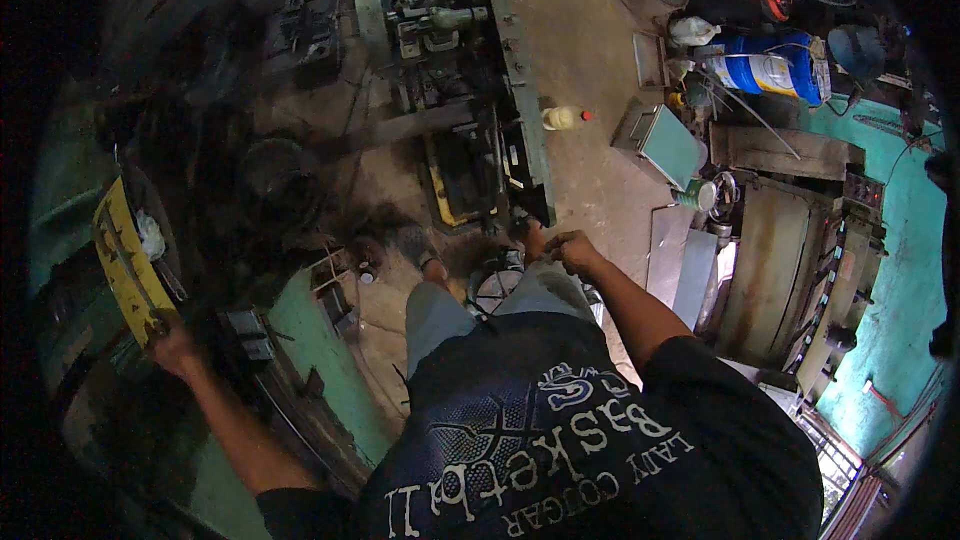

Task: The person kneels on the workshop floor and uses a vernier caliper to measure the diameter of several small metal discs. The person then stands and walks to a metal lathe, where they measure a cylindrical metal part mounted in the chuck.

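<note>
Far out to the left, my left hand (176, 348) is closed at the lower end of a long yellow panel (128, 258) with a dark bar along its face. A crumpled white bag or rag (150, 236) lies just behind that panel. My right hand (575, 252) is held above my right thigh with its fingers curled together. Whatever it may pinch is too small and dark to make out. Between my legs, on the floor, stands a round bucket-like container (497, 290), partly hidden by my shorts.
Ahead stands a large machine tool, its long green-grey bed (515, 90) reaching close to my feet. A bottle with a red cap (566, 118) is beside it. To the right are a green metal box (668, 147), a blue drum (770, 68) and a rusty machine cabinet (765, 275).
</note>
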Available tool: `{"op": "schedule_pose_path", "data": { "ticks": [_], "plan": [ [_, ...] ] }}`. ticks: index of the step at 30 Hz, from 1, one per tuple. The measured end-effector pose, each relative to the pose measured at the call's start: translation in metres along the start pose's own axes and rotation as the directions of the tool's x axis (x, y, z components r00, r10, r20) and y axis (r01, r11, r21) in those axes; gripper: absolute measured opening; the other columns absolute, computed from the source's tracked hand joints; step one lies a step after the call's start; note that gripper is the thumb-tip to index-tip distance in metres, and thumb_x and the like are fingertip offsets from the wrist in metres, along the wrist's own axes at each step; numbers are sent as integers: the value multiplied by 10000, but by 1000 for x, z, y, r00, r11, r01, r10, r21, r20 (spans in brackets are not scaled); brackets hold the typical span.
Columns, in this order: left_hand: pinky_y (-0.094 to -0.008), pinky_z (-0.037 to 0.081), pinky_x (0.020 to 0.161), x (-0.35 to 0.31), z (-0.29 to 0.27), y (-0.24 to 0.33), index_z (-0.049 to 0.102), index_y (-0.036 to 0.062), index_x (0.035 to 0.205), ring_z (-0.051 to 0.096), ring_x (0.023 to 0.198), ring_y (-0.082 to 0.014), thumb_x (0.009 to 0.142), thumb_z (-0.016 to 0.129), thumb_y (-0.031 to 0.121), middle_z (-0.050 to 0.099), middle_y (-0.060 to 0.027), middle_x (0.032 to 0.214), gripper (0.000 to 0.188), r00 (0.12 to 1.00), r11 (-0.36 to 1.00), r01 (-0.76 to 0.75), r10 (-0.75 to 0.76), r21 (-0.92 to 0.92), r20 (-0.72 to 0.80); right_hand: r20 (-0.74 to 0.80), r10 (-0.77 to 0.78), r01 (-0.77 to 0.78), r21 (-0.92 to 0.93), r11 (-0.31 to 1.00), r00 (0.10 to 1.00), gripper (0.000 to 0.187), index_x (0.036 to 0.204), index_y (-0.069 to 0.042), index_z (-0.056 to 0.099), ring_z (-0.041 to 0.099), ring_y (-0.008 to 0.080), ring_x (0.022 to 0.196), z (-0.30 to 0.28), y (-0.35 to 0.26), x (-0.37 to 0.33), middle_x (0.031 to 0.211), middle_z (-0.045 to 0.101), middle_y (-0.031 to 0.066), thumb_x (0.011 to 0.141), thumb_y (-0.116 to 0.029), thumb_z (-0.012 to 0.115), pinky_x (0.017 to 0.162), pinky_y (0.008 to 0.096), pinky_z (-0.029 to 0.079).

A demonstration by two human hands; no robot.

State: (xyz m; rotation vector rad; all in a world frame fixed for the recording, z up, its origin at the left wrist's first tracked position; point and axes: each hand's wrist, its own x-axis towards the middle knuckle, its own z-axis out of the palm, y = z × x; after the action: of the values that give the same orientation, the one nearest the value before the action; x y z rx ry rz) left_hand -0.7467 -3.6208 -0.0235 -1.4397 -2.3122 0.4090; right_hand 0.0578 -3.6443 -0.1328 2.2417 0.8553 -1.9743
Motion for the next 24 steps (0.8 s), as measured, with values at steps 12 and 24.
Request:
{"op": "schedule_pose_path", "data": {
  "ticks": [12, 24],
  "plan": [
    [-360, 511, 792, -299, -177, 196, 521, -18, 1350, 637, 958, -248, 751, 804, 201, 667, -139, 1124, 699, 223, 749, 462, 419, -474, 880, -1, -69, 66, -309, 949, 998, 730, 1251, 0, 603, 589, 329, 1155, 48, -4, 151, 1247, 611, 219, 763, -518, 766, 1010, 412, 433],
    [-380, 501, 807, -355, -60, 132, 568, -27, 1269, 632, 907, -281, 927, 617, 281, 671, -155, 1042, 463, 426, 882, 117, 370, -456, 826, 216, 169, -250, 436, 865, 962, 632, 1344, -116, 503, 531, 289, 1075, 86, 26, 211, 1251, 549, 166, 858, -471, 694, 855, 447, 436]
  ]
}}
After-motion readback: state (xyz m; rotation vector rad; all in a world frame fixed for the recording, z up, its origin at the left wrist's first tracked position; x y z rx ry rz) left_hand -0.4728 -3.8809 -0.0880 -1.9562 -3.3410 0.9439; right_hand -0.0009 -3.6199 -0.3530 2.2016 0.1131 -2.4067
